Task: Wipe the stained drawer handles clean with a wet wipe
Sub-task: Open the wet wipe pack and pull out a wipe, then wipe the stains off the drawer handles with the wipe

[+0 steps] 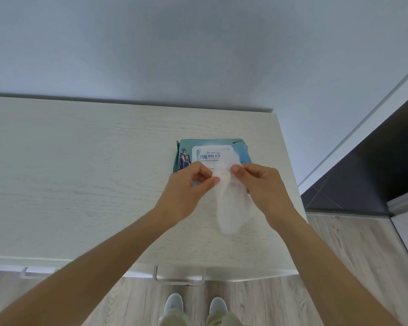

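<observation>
- Two hands are up over the dresser top, both pinching the same wet wipe (231, 203) at its upper edge.
- Left hand (186, 191) has thumb and forefinger closed on the wipe's top left corner, other fingers curled in underneath.
- Right hand (264, 184) is doing the same thing on the top right, thumb tip pressed onto the sheet, knuckles facing the camera.
- The wipe itself is white, kinda see-through, and hangs down between the hands in a loose crumpled strip. Its bottom end is a bit blurry, so I can't tell if it touches the surface.
- Right behind the hands sits the wipes pack (210, 154), teal soft packaging lying flat, with a white label flap on top printed with blue text and a little caped figure on the left side. Can't say whether the flap is shut or how much is left inside; the hands cover its near edge.
- Pack rests on the white wood-grain dresser top (80, 172), toward the right end, wall just behind.
- Down at the front edge, one drawer handle (178, 277) sticks out just below the hands, and a second handle (37, 272) is off to the left. Any stains are too small to make out.
- Below that: grey wood-look floor (351, 255) and a pair of pale shoes (196, 304).
</observation>
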{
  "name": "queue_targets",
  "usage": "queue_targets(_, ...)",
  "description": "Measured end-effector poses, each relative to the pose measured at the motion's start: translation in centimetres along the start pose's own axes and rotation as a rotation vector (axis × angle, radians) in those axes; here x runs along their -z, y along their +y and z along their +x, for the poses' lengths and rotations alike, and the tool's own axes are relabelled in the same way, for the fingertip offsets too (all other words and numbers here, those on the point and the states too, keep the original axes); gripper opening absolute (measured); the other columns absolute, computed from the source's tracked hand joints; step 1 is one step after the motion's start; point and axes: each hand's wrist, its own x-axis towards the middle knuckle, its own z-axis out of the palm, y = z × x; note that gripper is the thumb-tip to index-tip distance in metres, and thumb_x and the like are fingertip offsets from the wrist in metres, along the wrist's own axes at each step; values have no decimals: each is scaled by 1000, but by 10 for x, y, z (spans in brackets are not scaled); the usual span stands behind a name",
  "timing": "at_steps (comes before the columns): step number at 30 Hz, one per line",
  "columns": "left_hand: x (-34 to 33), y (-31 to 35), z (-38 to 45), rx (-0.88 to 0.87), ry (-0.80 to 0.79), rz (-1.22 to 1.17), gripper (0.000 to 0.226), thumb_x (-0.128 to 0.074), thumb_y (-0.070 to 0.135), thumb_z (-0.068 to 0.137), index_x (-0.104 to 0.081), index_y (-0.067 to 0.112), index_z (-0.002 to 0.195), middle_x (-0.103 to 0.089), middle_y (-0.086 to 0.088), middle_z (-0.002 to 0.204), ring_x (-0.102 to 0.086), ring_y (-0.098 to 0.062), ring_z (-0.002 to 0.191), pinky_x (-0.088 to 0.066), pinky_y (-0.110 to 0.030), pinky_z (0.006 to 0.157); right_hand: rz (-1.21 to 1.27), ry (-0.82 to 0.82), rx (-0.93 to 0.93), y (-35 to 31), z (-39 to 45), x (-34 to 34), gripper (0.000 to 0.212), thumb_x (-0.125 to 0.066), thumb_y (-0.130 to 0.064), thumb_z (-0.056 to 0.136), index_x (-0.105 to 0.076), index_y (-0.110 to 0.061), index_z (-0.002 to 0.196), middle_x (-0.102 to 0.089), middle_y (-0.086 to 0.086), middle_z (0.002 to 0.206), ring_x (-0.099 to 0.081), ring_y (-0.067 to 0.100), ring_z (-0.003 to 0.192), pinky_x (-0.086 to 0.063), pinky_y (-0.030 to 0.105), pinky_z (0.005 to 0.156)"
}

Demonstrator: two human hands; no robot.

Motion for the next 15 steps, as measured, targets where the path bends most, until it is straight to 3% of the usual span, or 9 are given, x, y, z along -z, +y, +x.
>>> queue_targets(2,2,-6,-7,34,-8,-26,21,-69,16,85,-56,25,72,-63,20,68,-58,-1,70,-42,-11,69,-33,17,-40,6,-2,5,31,-59,-24,91,-64,5,86,-62,21,79,-53,19,69,-48,36,70)
queue_targets(5,7,-10,-15,72,7,-6,17,-68,16,86,-60,30,82,-63,11,72,-59,-7,70,-46,-18,72,-113,-4,-114,14,-3,11,30,-57,-24,92,-62,5,88,-65,26,94,-57,24,74,-55,50,83)
queue_targets(8,8,-13,-18,114,59,44,18,-68,16,87,-62,33,88,-61,11,73,-58,4,61,-42,-7,63,-180,-17,-148,21,-3,13,14,-63,-26,89,-62,-13,94,-67,12,95,-65,24,82,-57,46,80)
queue_targets(9,7,-13,-20,124,69,107,16,-68,18,87,-62,31,94,-61,12,79,-57,6,65,-40,-5,65,-255,-20,-132,24,-2,13,19,-64,-28,88,-58,-16,102,-66,6,95,-64,21,82,-57,40,78)
queue_targets(10,6,-14,-22,117,76,210,20,-68,20,86,-62,27,103,-62,10,89,-55,6,75,-39,-6,72,-371,-11,-80,28,-4,12,27,-65,-30,86,-54,-20,109,-63,0,95,-61,15,81,-55,30,74)
queue_targets(12,3,-18,-31,2,81,464,38,-70,23,84,-58,20,120,-57,2,114,-51,-7,102,-38,-21,93,-570,42,160,33,-10,11,34,-68,-29,85,-52,-26,115,-55,-5,100,-53,7,82,-44,16,70)
queue_targets(15,1,-25,-46,-237,27,686,39,-68,35,84,-62,17,117,-57,-3,123,-51,-23,113,-34,-36,100,-691,-90,483,46,-16,11,33,-68,-29,84,-62,-24,116,-58,-2,112,-48,15,102,-29,19,85)
